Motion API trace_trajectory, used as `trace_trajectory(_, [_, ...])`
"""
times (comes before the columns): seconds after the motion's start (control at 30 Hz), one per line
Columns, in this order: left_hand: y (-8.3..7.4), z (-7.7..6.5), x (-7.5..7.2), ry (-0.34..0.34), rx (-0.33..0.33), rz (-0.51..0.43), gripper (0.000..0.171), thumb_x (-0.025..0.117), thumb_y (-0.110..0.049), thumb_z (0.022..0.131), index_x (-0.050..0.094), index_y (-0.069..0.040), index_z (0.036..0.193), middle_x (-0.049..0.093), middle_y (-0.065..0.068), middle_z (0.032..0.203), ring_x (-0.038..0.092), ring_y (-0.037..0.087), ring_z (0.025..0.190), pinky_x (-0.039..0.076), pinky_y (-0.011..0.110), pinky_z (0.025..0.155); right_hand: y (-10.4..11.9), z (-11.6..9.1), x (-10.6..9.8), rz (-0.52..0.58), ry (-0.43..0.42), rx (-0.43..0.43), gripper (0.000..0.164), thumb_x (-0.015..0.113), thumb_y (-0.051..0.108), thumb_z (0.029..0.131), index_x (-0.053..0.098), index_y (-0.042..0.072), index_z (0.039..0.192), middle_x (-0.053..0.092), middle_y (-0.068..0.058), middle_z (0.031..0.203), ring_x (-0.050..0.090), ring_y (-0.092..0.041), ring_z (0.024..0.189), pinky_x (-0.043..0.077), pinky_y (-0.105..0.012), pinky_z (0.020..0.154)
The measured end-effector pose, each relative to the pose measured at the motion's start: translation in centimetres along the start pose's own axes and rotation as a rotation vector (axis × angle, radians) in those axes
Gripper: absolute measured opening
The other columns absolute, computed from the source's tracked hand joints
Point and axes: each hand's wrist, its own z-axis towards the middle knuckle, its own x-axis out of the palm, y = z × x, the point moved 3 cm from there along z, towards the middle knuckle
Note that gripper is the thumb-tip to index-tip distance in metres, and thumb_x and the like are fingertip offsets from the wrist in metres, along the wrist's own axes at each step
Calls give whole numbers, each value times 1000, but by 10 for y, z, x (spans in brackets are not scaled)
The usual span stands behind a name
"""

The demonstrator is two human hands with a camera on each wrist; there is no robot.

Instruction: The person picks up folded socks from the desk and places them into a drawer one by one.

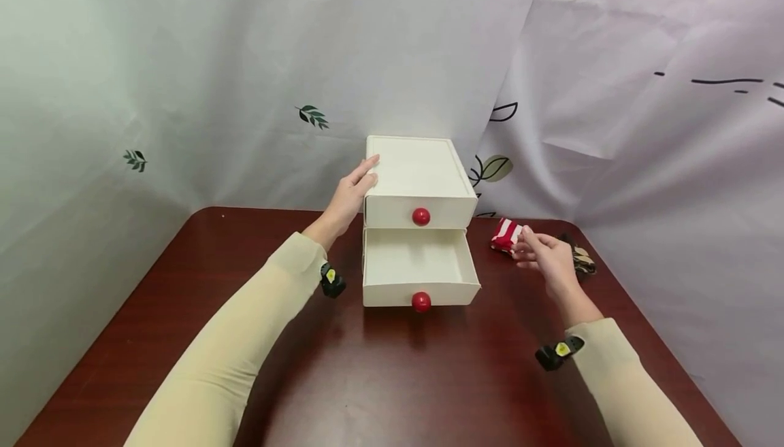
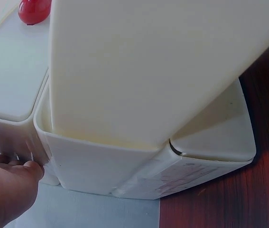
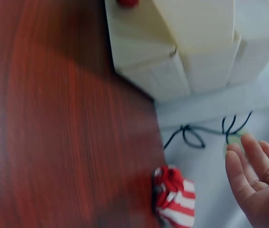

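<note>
A white drawer unit (image 1: 416,164) with red knobs stands on the table; its top drawer (image 1: 392,213) is closed. Below that, a drawer (image 1: 416,256) is pulled out, and no contents show inside it. My left hand (image 1: 350,194) rests against the unit's upper left edge, fingertips on the top; in the left wrist view its fingers (image 2: 18,166) touch the side wall. Raised at the right, my right hand (image 1: 548,256) holds nothing, its fingers loosely bent. Near its fingertips lies a red-and-white striped cloth bundle (image 1: 505,235), seen also in the right wrist view.
Partly hidden behind my right hand, a dark and beige cloth bundle (image 1: 583,260) lies near the table's right edge. A pale printed curtain (image 1: 245,93) hangs behind and beside the dark red table (image 1: 392,379). The pulled-out drawer's red knob (image 1: 420,302) juts toward me.
</note>
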Motion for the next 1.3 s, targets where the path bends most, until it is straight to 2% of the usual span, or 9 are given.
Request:
trace_trajectory(0.13, [1, 0, 1, 6, -5, -5, 46, 43, -33, 97, 37, -31, 143, 13, -6, 154, 8, 4, 138, 13, 35, 111, -5, 16, -7, -9, -66, -28, 18, 62, 33, 89, 65, 16, 85, 68, 6, 70, 65, -6, 64, 53, -22, 58])
trace_trajectory(0.3, [1, 1, 0, 7, -2, -13, 45, 43, -33, 98, 38, -31, 143, 14, -5, 154, 7, 4, 138, 13, 35, 111, -6, 34, -12, -133, -127, -45, 29, 59, 37, 90, 61, 9, 98, 65, 16, 70, 62, 0, 67, 49, -15, 59])
trace_trajectory(0.53, [0, 0, 1, 2, -11, -5, 45, 44, -32, 98, 38, -31, 143, 16, -8, 153, 7, 5, 139, 14, 36, 111, -8, 52, -18, -256, -203, -22, 38, 58, 40, 90, 62, 6, 104, 60, 19, 73, 56, 1, 76, 45, -14, 64])
trace_trajectory(0.6, [0, 0, 1, -4, -11, -8, 45, 44, -32, 98, 39, -31, 143, 16, -8, 153, 8, 6, 139, 14, 35, 111, -10, 56, -20, -301, -221, -9, 43, 56, 41, 90, 61, 4, 110, 61, 16, 78, 55, -3, 83, 45, -17, 69])
trace_trajectory(0.7, [0, 0, 0, -6, -6, -13, 45, 45, -32, 97, 39, -30, 142, 16, -7, 153, 8, 5, 138, 15, 35, 110, -15, 62, -23, -380, -240, 8, 52, 54, 42, 91, 58, -1, 120, 60, 1, 100, 52, -15, 99, 43, -27, 83])
trace_trajectory(0.8, [1, 0, 0, 3, -4, -20, 45, 44, -32, 98, 39, -30, 143, 15, -7, 153, 8, 5, 138, 15, 35, 111, -22, 67, -25, -434, -253, 25, 53, 52, 39, 92, 54, -2, 126, 52, -15, 122, 45, -27, 114, 38, -39, 94])
trace_trajectory(0.87, [0, -1, 0, 13, -7, -23, 45, 44, -31, 98, 38, -29, 143, 14, -6, 153, 7, 6, 139, 14, 36, 111, -28, 71, -28, -443, -248, 36, 52, 51, 36, 93, 53, -3, 127, 47, -19, 130, 41, -31, 120, 34, -43, 99])
trace_trajectory(1.17, [-24, -17, 3, 13, -40, -2, 47, 42, -23, 99, 35, -18, 145, 14, 3, 154, 7, 15, 141, 12, 38, 111, -50, 85, -29, -493, -244, 16, 46, 53, 28, 93, 53, -2, 128, 51, -22, 127, 46, -33, 117, 37, -44, 96])
trace_trajectory(1.3, [-27, -20, 2, 14, -41, -8, 47, 41, -23, 99, 35, -18, 145, 12, 4, 155, 6, 15, 141, 12, 38, 111, -54, 90, -27, -522, -251, 11, 42, 53, 23, 93, 53, -1, 128, 53, -22, 126, 48, -33, 115, 38, -43, 94])
